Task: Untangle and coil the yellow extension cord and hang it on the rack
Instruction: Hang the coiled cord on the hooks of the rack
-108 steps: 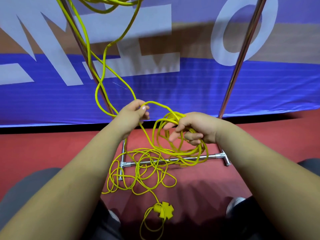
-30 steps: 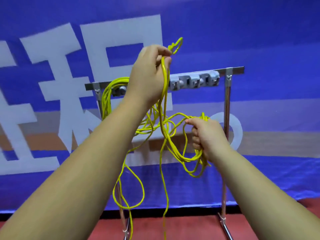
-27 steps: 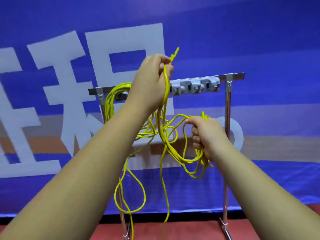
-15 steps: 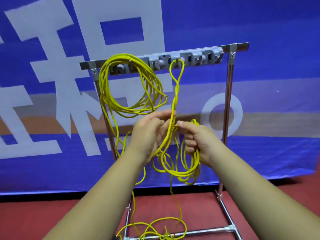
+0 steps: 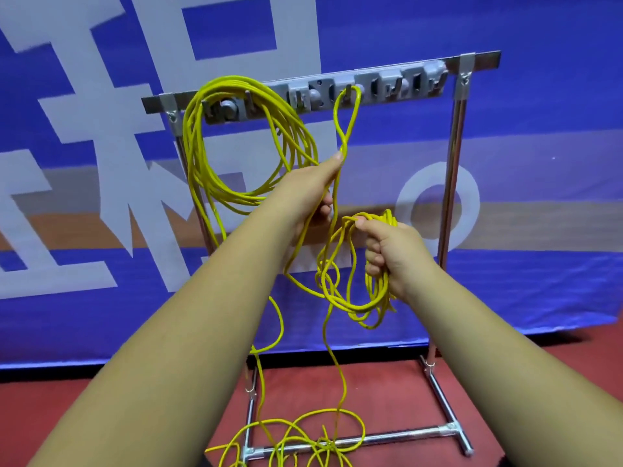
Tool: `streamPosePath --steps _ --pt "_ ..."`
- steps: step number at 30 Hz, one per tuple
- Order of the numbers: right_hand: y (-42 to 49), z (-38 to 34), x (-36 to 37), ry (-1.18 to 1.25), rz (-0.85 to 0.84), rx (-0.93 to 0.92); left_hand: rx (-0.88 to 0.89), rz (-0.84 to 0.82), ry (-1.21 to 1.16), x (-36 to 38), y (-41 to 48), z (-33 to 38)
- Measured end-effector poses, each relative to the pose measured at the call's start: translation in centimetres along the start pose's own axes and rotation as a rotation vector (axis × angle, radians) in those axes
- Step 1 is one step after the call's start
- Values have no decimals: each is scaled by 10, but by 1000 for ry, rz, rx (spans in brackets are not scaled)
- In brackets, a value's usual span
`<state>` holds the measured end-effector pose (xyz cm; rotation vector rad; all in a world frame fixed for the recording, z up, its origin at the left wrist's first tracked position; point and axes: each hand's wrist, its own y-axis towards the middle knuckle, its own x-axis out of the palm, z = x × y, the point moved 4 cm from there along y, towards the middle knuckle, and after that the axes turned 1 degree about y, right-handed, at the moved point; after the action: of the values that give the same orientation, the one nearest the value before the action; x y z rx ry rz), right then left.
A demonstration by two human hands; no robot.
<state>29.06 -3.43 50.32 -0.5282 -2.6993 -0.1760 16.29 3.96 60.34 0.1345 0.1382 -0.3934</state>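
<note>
One view only. The wide-angle camera is worn on the head and faces forward and slightly down. It is near the rack (image 5: 453, 163), which fills the centre. The banner (image 5: 539, 96) closes the background. The floor (image 5: 387, 392) occupies the lower edge.

Rack (image 5: 453, 170) shiny metal — cord (image 5: 202, 170) smooth, glossy — floor (image 5: 387, 392) matt.

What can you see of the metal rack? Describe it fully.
The rack is a silvery metal frame standing upright on the red floor before a blue banner: two uprights, a flat top bar carrying a grey strip of hooks, and a low crossbar. Loops of the yellow cord hang bundled over its left end, one narrow loop hangs from a middle hook, and loose cord crosses the low crossbar.
</note>
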Motion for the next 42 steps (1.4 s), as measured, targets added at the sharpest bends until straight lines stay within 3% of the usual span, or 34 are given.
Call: streamPosePath --steps 4,10,15,19,24,27,31,37,42 --pt "6 -15 -6 -16 33 -3 102 -173 -41 12 11 11" --pt "12 -35 -12 -9 21 -19 290 -58 -170 21 13 38" --pt "4 -48 -12 -23 -22 -87 352 -83 -153 17 -7 49" --pt "-9 -38 -12 61 -94 -67 240 -59 -136 13 -24 23" --pt "-27 17 -18 108 -135 116 16 -73 -259 16 -36 -45" --pt "-36 60 -32 96 -111 219 -39 -15 -149 13 -40 -87" --pt "-47 100 -55 -11 -94 361 -31 -13 138 3 -48 -138" --pt "-52 110 -73 -183 -109 508 -228 20 112 -17 -57 -212" --pt "-54 125 -88 -456 -16 514 -335 37 340 -24 -56 -247"
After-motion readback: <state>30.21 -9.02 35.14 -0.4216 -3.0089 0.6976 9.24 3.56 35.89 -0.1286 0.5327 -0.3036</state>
